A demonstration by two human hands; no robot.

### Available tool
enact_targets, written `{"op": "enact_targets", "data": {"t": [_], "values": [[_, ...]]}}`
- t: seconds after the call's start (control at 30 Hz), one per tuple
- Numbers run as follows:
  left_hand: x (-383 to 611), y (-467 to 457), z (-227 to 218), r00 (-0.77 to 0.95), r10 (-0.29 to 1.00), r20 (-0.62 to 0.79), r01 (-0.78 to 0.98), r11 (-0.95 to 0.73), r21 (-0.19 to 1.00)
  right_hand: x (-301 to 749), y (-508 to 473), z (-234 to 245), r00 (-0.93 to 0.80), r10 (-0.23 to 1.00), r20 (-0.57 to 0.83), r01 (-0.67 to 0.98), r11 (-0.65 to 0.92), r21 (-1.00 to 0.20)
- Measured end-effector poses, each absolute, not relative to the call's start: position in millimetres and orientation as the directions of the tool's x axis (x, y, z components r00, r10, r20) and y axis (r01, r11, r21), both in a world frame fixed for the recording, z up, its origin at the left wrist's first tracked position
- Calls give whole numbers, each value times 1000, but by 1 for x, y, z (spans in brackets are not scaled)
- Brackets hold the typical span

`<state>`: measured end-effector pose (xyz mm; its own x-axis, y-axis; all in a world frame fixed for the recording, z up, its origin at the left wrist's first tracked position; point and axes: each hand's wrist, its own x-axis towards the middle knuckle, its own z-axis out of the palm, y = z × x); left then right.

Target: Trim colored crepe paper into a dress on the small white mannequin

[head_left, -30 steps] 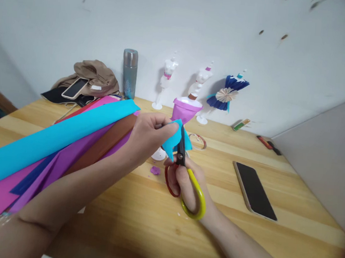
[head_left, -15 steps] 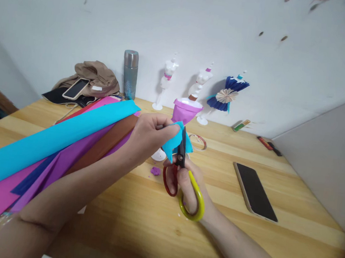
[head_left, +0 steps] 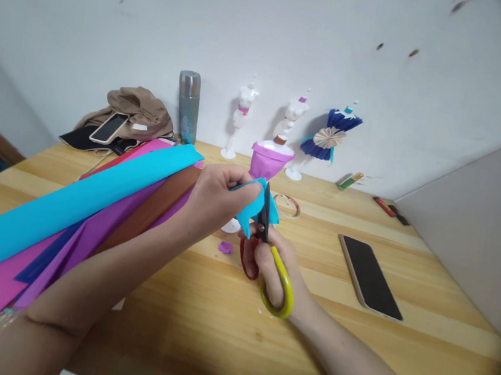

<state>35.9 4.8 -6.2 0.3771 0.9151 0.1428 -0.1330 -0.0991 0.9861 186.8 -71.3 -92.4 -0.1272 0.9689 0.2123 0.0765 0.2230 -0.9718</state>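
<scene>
Between finger and thumb, my left hand [head_left: 225, 197] pinches a small piece of turquoise crepe paper [head_left: 253, 204]. My right hand [head_left: 281, 256] is wrapped round scissors [head_left: 264, 216] with one yellow and one red handle, thumb through the yellow loop. The dark blades point up and lie against the turquoise piece, which shows on both sides of them. Just behind stands a white mannequin [head_left: 295, 111] wearing a purple paper skirt [head_left: 269, 159]. A purple paper flower [head_left: 225, 247] lies on the wooden table [head_left: 199, 337] below my left hand.
Rolled crepe papers [head_left: 84, 194] in several colours cover the left side. Along the wall stand a thermos [head_left: 187, 109], a bare mannequin [head_left: 245, 100] and one in a blue pleated dress [head_left: 344, 121]. A phone [head_left: 370, 276] lies at right, a ring of tape [head_left: 296, 202] behind my hands.
The scissor handles have drawn slightly closer together on the turquoise paper. Both hands otherwise stay nearly in place, and the view has shifted a little.
</scene>
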Motion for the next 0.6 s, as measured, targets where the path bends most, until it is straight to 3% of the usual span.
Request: {"op": "enact_targets", "data": {"t": [0.23, 0.6], "values": [[35, 5, -5, 320, 927, 196, 1, -208, 978, 187, -74, -82, -115, 974, 194, 151, 210, -966], [35, 7, -7, 378, 909, 174, -134, -133, 982, 188, -72, -94, -117, 967, 228, 124, 242, -962]]}}
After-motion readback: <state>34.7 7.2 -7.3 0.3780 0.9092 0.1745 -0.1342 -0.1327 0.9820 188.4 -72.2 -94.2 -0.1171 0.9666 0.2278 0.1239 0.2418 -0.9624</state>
